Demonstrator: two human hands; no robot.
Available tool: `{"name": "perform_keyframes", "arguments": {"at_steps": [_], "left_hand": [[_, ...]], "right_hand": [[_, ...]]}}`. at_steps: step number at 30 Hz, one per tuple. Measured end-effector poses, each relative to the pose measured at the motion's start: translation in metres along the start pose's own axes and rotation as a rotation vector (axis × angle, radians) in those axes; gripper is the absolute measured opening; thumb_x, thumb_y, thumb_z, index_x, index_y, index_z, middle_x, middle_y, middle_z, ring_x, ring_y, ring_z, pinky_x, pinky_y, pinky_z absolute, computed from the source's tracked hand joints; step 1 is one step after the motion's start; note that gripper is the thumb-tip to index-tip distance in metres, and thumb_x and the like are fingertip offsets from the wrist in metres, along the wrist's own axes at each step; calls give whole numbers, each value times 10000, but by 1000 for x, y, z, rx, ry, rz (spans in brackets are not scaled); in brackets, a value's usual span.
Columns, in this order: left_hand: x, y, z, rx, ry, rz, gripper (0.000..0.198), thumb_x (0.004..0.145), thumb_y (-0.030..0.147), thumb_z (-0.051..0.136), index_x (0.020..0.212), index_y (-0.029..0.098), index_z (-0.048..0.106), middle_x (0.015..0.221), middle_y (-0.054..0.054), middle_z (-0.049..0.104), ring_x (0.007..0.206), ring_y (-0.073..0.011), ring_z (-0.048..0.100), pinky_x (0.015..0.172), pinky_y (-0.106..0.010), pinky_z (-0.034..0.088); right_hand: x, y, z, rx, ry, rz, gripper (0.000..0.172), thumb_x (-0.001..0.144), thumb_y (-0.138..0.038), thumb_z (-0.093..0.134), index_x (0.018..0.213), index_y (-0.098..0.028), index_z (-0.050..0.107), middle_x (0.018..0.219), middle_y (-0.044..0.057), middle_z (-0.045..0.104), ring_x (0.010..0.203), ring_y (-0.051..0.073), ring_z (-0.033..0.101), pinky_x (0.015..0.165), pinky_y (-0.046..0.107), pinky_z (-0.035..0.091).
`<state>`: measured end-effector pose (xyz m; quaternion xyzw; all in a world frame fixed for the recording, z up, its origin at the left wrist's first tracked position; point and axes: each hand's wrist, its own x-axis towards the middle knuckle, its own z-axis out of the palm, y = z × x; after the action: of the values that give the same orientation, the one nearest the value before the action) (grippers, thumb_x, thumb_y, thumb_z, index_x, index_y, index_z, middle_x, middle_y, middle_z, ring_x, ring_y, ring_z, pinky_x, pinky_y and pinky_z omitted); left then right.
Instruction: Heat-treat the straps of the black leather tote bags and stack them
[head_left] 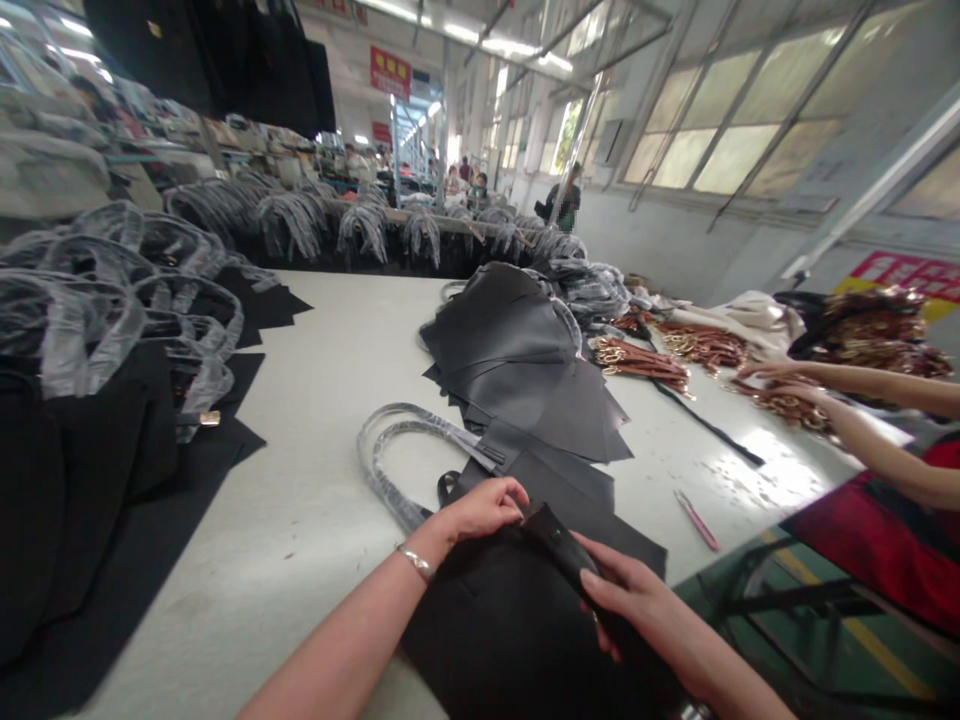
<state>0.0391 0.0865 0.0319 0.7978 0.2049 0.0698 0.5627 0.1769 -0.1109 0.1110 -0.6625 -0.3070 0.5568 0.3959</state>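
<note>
Well, both of the person's hands sit close together near the edge of the white desk (pixel 300 610), closed on a black leather bag body (pixel 517 640) that lies flat beneath them, with a stiff folded edge (pixel 559 540) standing up between them. That edge runs on a slant, from upper left to lower right in the head view. The left hand (pixel 480 508), a silver bracelet (pixel 416 563) at its wrist, curls over the upper end from above, while the right hand (pixel 622 595) takes the lower end from the side, its fingers (pixel 600 590) pressed against the leather. The right hand is the nearer to the bulk of the bag, which spreads toward the bottom of the view and is cut off there. Just beyond the left hand, plastic-wrapped bag handles (pixel 397 450) loop across the desk. Farther on, a heap of dark leather panels (pixel 517 350) fans out, with tan straps with brass buckles (pixel 637 365) to its right and a pink-handled tool (pixel 696 520) lying apart from them. At the far right, a co-worker's hands (pixel 787 385) reach over another pile of straps (pixel 784 405), and rows of black bags (pixel 90 480) line the left of the desk.
</note>
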Motion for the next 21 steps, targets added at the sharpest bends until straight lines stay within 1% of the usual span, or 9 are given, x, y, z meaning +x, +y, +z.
{"name": "perform_keyframes", "arguments": {"at_steps": [3,5,7,10,13,15,18,20,21], "left_hand": [[-2,1,2,35,21,20,273,792,154,490,1050,110,568,805,-28,659,650,-114,573,562,-192,403],[-4,4,1,78,14,57,220,814,152,497,1013,120,586,870,-37,670,746,-128,604,645,-205,439],[-8,8,-4,140,-9,107,172,823,181,550,978,147,618,921,-30,674,825,-142,613,736,-223,451],[-14,17,-9,260,-35,169,137,793,192,643,928,182,655,997,-37,660,955,-180,590,868,-262,422],[-16,26,-6,359,-43,177,91,776,145,654,858,185,657,1030,-72,650,1063,-230,547,960,-325,375],[-14,31,1,389,-29,148,35,801,164,627,778,182,646,970,-87,664,1067,-248,549,988,-361,357],[-7,31,10,377,67,44,178,852,223,542,706,171,630,897,-120,677,1017,-269,582,982,-411,363],[0,28,12,327,157,-59,262,874,234,461,688,160,631,844,-133,686,944,-268,614,934,-421,400],[4,25,12,286,188,-109,294,875,234,429,678,155,632,805,-128,690,887,-255,632,893,-407,429]], "right_hand": [[1,2,-1,36,20,10,764,770,-506,673,1416,-192,412,688,-21,618,451,121,593,399,210,457],[3,0,-2,62,89,-35,775,777,-514,667,1428,-199,389,692,-18,625,468,129,601,411,216,463],[4,-5,-5,69,156,-82,767,781,-508,671,1428,-208,388,693,-19,627,482,129,599,426,219,468],[1,-14,-11,78,231,-115,793,760,-522,696,1421,-200,399,693,-16,627,495,134,587,443,228,473],[-7,-18,-18,117,313,-138,860,721,-552,727,1422,-183,393,712,-3,634,517,147,586,459,244,482],[-14,-18,-23,142,360,-145,878,705,-552,746,1422,-185,396,731,8,640,535,155,588,468,251,483],[-24,-17,-30,150,423,-161,893,685,-561,759,1419,-191,411,747,24,645,547,168,588,473,266,483],[-30,-18,-33,135,470,-184,916,674,-582,758,1424,-192,407,758,33,653,547,174,588,478,276,485],[-32,-18,-34,127,484,-192,921,674,-591,754,1428,-196,401,766,37,659,549,176,590,482,278,486]]}}
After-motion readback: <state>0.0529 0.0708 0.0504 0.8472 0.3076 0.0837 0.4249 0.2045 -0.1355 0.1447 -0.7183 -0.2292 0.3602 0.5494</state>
